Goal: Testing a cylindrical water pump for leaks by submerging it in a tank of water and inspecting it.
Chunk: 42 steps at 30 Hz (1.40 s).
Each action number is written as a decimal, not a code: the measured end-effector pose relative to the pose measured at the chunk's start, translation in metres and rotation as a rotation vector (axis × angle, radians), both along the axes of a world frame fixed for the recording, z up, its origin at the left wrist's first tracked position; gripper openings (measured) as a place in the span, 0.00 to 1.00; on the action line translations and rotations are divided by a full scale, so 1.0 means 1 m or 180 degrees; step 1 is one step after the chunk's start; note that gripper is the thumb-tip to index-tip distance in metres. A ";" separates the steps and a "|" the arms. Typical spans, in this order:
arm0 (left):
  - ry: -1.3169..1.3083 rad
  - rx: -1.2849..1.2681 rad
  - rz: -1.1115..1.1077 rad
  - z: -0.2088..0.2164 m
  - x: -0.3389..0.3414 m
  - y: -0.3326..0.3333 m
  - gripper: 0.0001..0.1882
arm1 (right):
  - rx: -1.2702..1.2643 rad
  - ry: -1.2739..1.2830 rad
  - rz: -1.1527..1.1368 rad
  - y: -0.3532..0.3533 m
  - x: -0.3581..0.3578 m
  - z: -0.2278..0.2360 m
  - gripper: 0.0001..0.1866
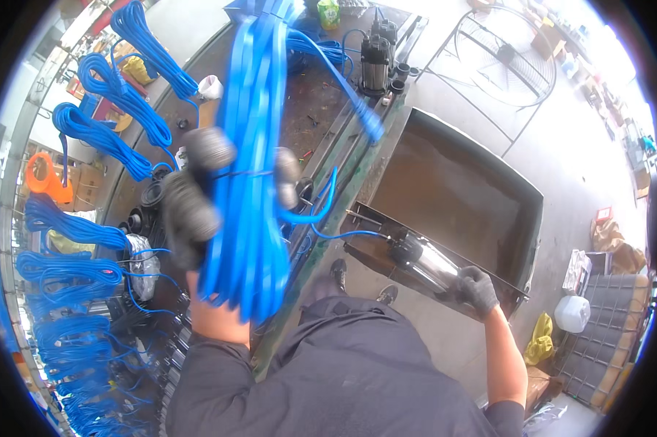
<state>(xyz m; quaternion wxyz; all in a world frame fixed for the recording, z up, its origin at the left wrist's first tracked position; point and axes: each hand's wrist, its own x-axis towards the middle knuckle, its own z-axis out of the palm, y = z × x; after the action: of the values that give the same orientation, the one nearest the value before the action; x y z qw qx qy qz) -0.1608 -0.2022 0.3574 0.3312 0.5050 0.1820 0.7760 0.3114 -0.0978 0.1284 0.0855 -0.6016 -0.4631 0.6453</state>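
Note:
My left hand (190,193), in a dark grey work glove, grips a long coiled bundle of blue cable (250,138) and holds it up in front of me. The bundle is tied around its middle and smeared by motion; a plug-like end (369,125) hangs off its right side. From the bundle a blue lead runs to a shiny steel cylindrical pump (429,264) with a dark top. My gloved right hand (478,290) is closed around the pump's near end. The pump lies tilted over a dark metal ledge (368,244) across the tank.
A rectangular tank (530,211) of brown water stands ahead to my right. On the left bench are several coiled blue cables (73,269) and an orange ring-shaped object (46,178). More steel pumps (376,62) stand at the far end, near a large fan (504,54). A white jug (572,314) is at right.

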 end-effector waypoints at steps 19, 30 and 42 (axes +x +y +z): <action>0.2672 -0.0128 0.3120 0.050 -0.093 -0.092 0.21 | 0.0620 0.0789 0.0083 0.130 -0.397 0.004 0.18; 0.3252 -0.0605 0.2854 0.007 -0.120 -0.098 0.18 | 0.1090 -0.0407 0.1428 0.159 -0.492 -0.086 0.31; 0.4366 -0.0621 0.2561 -0.038 -0.138 0.023 0.06 | 0.0639 0.0175 0.0655 0.099 -0.227 -0.026 0.28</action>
<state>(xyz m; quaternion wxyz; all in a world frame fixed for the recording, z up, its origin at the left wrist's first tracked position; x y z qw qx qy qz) -0.2993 -0.1790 0.3190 -0.1170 0.7340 0.5802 0.3331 0.0839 0.0008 0.1024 0.0913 -0.5214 -0.5820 0.6173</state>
